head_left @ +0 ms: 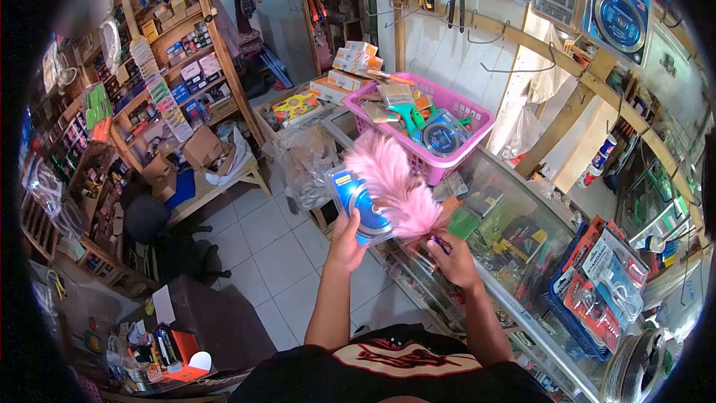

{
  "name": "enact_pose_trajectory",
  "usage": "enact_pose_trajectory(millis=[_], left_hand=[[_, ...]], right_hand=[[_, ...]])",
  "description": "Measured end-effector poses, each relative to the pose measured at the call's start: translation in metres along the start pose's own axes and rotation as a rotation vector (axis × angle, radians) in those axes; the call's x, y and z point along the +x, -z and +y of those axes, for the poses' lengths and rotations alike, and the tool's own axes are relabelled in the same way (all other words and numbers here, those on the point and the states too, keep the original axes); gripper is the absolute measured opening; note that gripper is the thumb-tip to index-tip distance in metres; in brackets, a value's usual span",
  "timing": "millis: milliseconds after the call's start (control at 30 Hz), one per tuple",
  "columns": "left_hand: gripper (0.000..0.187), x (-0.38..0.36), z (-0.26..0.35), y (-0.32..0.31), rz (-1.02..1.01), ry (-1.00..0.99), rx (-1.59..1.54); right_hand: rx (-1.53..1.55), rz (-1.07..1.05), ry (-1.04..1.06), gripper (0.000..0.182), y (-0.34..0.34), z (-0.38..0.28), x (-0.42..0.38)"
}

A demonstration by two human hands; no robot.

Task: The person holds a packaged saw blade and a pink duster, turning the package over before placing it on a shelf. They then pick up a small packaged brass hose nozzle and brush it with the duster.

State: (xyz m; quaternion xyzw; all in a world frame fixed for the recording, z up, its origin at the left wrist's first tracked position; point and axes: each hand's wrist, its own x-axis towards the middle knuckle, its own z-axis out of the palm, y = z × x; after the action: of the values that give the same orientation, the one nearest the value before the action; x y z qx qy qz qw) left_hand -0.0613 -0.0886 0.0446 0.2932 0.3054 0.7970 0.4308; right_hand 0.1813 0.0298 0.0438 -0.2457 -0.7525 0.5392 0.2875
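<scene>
A blue blister pack with a round disc [363, 205] is held upright by its lower left edge in my left hand [346, 242]. My right hand [453, 257] is wrapped round the handle of a pink feather duster [399, 186]. The duster's feathers lie against the front of the pack and cover its right part. Just behind them, a pink plastic basket [477, 139] stands on the glass counter, holding paint brushes [397, 97] and another blue disc pack [443, 136].
The glass display counter [522, 319] runs along my right side, with a blue basket of packaged goods [561, 307] on it. Tools and packs hang from a rack above. Wooden shelves [224, 52], a black chair [160, 235] and a brown desk [216, 328] stand at left.
</scene>
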Motion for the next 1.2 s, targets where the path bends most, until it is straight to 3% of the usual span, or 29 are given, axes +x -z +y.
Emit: enact_pose_trajectory(millis=[67, 167, 267, 400, 467, 533, 633, 667, 767, 867, 967, 1000, 1100, 1200], left_hand=[[0.055, -0.001, 0.002, -0.006, 0.023, -0.005, -0.003], [0.056, 0.004, -0.021, 0.041, 0.022, 0.077, 0.081], [0.059, 0.003, -0.004, 0.004, 0.048, 0.01, 0.017], [0.058, 0.002, -0.006, 0.015, 0.05, 0.059, 0.02], [0.057, 0.006, -0.019, 0.043, -0.023, 0.093, 0.019], [0.056, 0.002, -0.005, 0.022, 0.009, 0.048, -0.008], [0.055, -0.001, 0.007, 0.007, 0.004, 0.031, -0.028], [0.055, -0.002, 0.008, 0.008, -0.003, 0.029, -0.025], [0.055, -0.003, -0.002, 0.023, 0.018, 0.01, -0.03], [0.058, -0.005, 0.011, 0.007, 0.024, 0.007, -0.045], [0.059, -0.006, 0.016, 0.0, 0.005, 0.001, -0.058], [0.059, -0.006, 0.015, -0.001, -0.004, -0.004, -0.062], [0.058, -0.005, 0.011, 0.007, 0.007, 0.035, -0.072], [0.056, -0.007, 0.01, 0.008, 0.014, 0.015, -0.055]], right_hand=[[-0.069, -0.119, -0.031, 0.032, 0.009, -0.003, 0.0], [-0.209, -0.166, 0.007, 0.032, 0.011, 0.001, 0.003], [0.011, 0.032, -0.011, 0.034, -0.005, -0.005, 0.004], [-0.105, -0.151, -0.085, 0.032, 0.002, -0.007, 0.006], [-0.073, -0.112, 0.008, 0.032, 0.001, 0.007, 0.006], [0.075, -0.037, 0.108, 0.034, -0.008, 0.019, 0.008], [0.087, 0.036, -0.043, 0.03, -0.008, 0.007, 0.009], [0.162, 0.037, 0.017, 0.022, -0.011, -0.001, 0.006], [-0.094, -0.119, 0.076, 0.026, -0.002, 0.003, 0.006], [0.025, 0.078, 0.128, 0.029, -0.014, -0.01, 0.007], [0.187, -0.028, -0.066, 0.03, -0.009, -0.002, 0.003], [0.017, -0.135, -0.108, 0.029, -0.002, -0.003, 0.004], [0.015, -0.046, 0.055, 0.03, -0.008, -0.009, 0.002], [0.071, -0.01, -0.099, 0.031, -0.006, 0.0, 0.003]])
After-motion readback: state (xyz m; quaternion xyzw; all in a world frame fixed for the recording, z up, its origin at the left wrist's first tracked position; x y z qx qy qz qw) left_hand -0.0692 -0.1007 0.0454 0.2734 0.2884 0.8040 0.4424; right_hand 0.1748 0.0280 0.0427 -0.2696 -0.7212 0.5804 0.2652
